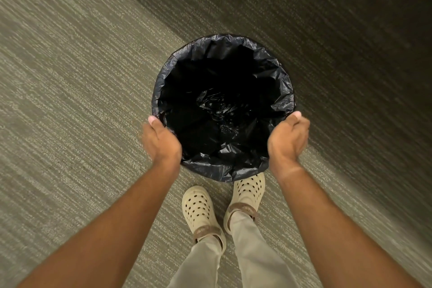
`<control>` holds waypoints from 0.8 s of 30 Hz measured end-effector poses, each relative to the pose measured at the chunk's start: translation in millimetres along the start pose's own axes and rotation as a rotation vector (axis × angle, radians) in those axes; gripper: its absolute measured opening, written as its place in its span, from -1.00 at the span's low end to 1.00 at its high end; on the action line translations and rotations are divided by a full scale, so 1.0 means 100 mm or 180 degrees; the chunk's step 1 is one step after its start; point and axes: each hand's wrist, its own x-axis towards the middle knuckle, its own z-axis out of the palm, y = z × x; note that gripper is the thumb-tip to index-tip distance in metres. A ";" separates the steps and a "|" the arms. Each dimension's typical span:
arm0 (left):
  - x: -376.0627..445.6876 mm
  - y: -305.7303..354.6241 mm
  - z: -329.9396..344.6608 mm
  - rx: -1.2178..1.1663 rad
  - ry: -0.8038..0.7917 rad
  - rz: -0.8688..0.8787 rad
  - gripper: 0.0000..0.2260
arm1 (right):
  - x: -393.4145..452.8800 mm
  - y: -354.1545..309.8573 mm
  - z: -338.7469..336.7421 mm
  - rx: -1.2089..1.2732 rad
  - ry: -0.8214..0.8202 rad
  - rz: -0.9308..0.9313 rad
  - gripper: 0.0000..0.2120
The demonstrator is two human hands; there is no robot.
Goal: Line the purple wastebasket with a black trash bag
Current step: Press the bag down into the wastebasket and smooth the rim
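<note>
A round wastebasket stands on the carpet below me, its rim and walls fully covered by a black trash bag [223, 110] that is folded over the edge all the way round. No purple shows from this angle. The bag's crinkled bottom sags inside the basket. My left hand [161, 140] curls over the rim on the near left side, thumb on top of the bag's fold. On the near right side my right hand [288, 138] grips the rim the same way, fingers wrapped outside.
Grey-beige striped carpet [70, 100] covers the floor, darker toward the top right. My two feet in cream clogs [198, 210] stand just behind the basket, the right one touching its near edge.
</note>
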 end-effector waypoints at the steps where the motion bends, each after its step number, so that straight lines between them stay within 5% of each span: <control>1: -0.05 0.01 0.02 -0.0092 0.0015 -0.0066 -0.50 | -0.04 -0.01 0.03 0.0045 0.0018 0.0091 -0.69; 7: -0.02 -0.06 0.12 -0.0530 0.0158 -0.0278 -0.49 | -0.04 -0.10 0.08 0.0541 0.0029 0.0619 -0.41; 14: 0.11 -0.23 0.12 -0.0874 -0.0080 -0.0405 -0.32 | 0.01 -0.08 0.06 0.0694 -0.0051 0.1115 -0.48; 18: 0.03 -0.27 0.09 -0.0388 0.0264 -0.0455 -0.57 | -0.09 0.05 0.03 0.0806 0.0015 0.1212 -0.53; 24: -0.32 -0.25 0.24 -0.0759 0.0582 -0.1513 -0.50 | -0.54 -0.02 0.16 0.1101 0.0235 0.2177 -0.46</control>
